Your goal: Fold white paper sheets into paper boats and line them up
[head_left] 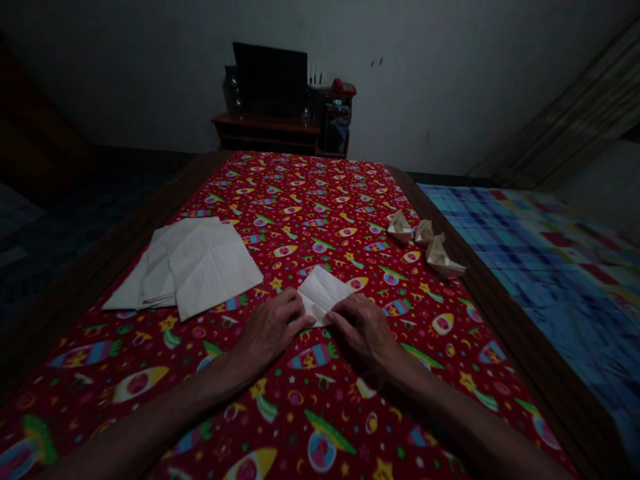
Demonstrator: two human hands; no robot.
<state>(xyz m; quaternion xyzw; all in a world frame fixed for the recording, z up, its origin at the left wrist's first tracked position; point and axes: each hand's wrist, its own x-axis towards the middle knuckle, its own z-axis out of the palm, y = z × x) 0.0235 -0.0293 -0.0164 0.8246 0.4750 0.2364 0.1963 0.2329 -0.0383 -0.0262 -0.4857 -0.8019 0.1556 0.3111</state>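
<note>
A small folded sheet of paper [324,288] lies on the red patterned cloth [320,373] between my two hands. My left hand [281,319] grips its left edge, the thumb along the near side and the fingers curled. On the opposite side, my right hand [364,325] pinches the near right edge with thumb and fingertips. Both hands rest low on the cloth. To the left is a spread stack of creased pale paper sheets [213,267]. Several folded paper boats [445,260] stand at the right edge of the cloth.
Dark wooden edges [500,333] border the cloth. On the right spreads a blue checked sheet [505,247]. Against the far wall, a wooden desk [265,127] carries a dark monitor [273,79], with a red telephone [344,87] beside it.
</note>
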